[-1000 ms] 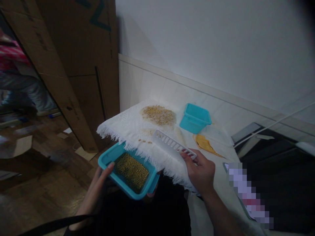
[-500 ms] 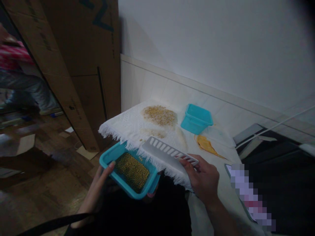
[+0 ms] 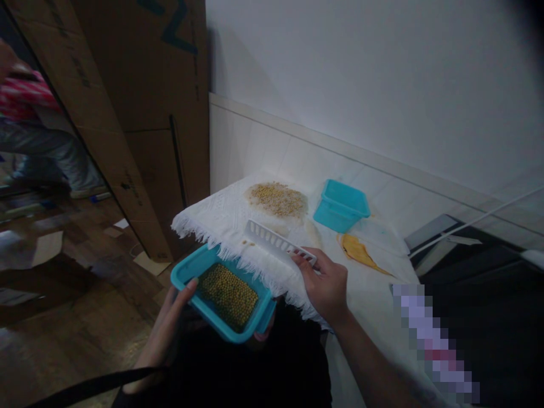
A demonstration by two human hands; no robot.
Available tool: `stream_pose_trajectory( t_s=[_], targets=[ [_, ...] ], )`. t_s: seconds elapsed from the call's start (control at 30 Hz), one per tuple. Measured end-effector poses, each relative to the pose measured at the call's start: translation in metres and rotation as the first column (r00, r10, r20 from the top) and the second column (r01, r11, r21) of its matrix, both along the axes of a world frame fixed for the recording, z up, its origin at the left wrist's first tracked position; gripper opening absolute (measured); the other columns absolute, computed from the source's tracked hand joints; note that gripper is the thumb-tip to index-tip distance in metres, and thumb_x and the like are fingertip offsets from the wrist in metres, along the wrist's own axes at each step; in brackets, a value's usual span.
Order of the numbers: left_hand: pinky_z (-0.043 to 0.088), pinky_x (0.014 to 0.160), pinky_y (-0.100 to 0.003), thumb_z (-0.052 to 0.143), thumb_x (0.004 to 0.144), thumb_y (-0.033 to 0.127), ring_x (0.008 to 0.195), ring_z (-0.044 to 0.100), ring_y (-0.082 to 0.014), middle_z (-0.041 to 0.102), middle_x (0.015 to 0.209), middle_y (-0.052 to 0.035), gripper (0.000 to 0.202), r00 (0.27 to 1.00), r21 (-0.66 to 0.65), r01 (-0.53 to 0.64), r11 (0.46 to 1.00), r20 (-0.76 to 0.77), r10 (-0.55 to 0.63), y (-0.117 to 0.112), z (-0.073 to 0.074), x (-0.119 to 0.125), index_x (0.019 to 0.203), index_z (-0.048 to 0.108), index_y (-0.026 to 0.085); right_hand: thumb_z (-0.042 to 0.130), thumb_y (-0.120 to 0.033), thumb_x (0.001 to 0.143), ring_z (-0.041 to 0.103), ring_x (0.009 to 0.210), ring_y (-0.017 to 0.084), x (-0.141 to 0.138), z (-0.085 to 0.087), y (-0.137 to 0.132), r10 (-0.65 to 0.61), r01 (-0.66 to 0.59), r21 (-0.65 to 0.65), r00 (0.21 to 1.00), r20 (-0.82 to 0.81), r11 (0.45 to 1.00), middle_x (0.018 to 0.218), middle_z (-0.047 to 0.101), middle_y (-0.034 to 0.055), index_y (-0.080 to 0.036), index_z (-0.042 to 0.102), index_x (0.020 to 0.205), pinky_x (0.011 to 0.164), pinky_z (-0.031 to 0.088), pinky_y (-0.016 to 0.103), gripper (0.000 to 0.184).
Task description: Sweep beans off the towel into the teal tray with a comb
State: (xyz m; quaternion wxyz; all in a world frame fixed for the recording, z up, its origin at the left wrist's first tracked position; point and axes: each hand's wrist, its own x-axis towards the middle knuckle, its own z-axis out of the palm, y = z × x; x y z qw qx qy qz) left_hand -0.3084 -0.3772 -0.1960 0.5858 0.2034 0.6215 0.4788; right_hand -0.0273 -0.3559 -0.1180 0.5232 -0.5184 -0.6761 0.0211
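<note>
My left hand grips the near left rim of a turquoise plastic container, thumb over the edge, just below the table's front edge. Yellow-green beans cover its bottom. My right hand is closed around one end of a white slotted plastic piece, held low over the cloth's fringed edge. A few loose beans lie by its far left end. Behind it a pile of pale yellow beans mixed with finer grains is spread on the white tablecloth.
A second turquoise container stands at the back of the table, with an orange-yellow leaf-like item before it. A tall cardboard box rises at left. A black object lies at right. A person in a red checked top sits far left.
My right hand has moved left and slightly up with the slotted piece, which now sits farther over the cloth. The container in my left hand has stayed nearly still.
</note>
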Motion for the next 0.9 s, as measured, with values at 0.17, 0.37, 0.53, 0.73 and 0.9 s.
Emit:
stream_pose_trajectory(
  t_s=[0.17, 0.37, 0.53, 0.73, 0.9],
  targets=[
    [0.072, 0.072, -0.047, 0.082, 0.085, 0.06, 0.089, 0.084, -0.0339, 0.079, 0.118, -0.0139, 0.073, 0.999, 0.0, -0.008, 1.0, 0.036, 0.008, 0.001, -0.006, -0.002, 0.149, 0.06, 0.031, 0.075, -0.042, 0.096, 0.078, 0.062, 0.019, 0.011, 0.002, -0.01, -0.005, 0.003, -0.055, 0.999, -0.033, 0.998, 0.076, 0.084, 0.0025, -0.023, 0.085, 0.089, 0.06, 0.061, 0.025, 0.022],
    [0.072, 0.075, -0.049, 0.087, 0.082, 0.058, 0.081, 0.084, -0.0348, 0.082, 0.108, -0.014, 0.077, 0.999, -0.008, -0.002, 1.0, 0.042, 0.002, 0.005, -0.015, -0.01, 0.149, 0.063, 0.03, 0.078, -0.049, 0.092, 0.078, 0.066, 0.022, 0.048, -0.001, 0.002, -0.226, 0.227, 0.023, 0.973, -0.053, 0.974, 0.079, 0.084, 0.0045, -0.022, 0.084, 0.092, 0.062, 0.061, 0.029, 0.028],
    [0.071, 0.076, -0.047, 0.082, 0.088, 0.052, 0.079, 0.083, -0.0303, 0.078, 0.114, -0.013, 0.073, 1.0, -0.056, -0.01, 0.998, 0.028, 0.012, 0.007, -0.014, -0.008, 0.154, 0.058, 0.032, 0.077, -0.048, 0.092, 0.075, 0.063, 0.02, 0.062, -0.007, 0.005, -0.249, 0.25, 0.007, 0.966, -0.063, 0.968, 0.079, 0.083, 0.0042, -0.021, 0.084, 0.093, 0.06, 0.058, 0.028, 0.028],
    [0.071, 0.071, -0.046, 0.078, 0.091, 0.055, 0.081, 0.082, -0.0302, 0.077, 0.107, -0.0097, 0.063, 1.0, -0.046, 0.013, 0.999, 0.024, -0.012, 0.005, -0.007, -0.004, 0.148, 0.06, 0.034, 0.076, -0.051, 0.091, 0.073, 0.06, 0.019, 0.061, -0.007, -0.001, -0.261, 0.259, -0.032, 0.962, -0.082, 0.965, 0.075, 0.082, 0.0031, -0.021, 0.084, 0.091, 0.057, 0.057, 0.028, 0.031],
    [0.071, 0.073, -0.044, 0.078, 0.091, 0.053, 0.088, 0.083, -0.031, 0.077, 0.109, -0.0098, 0.063, 1.0, -0.034, 0.0, 0.999, 0.019, 0.0, 0.004, -0.005, -0.002, 0.148, 0.06, 0.034, 0.076, -0.05, 0.092, 0.074, 0.062, 0.02, 0.066, -0.008, -0.003, -0.309, 0.31, 0.0, 0.949, -0.068, 0.951, 0.077, 0.083, 0.0037, -0.021, 0.084, 0.092, 0.058, 0.058, 0.028, 0.031]
  ],
)
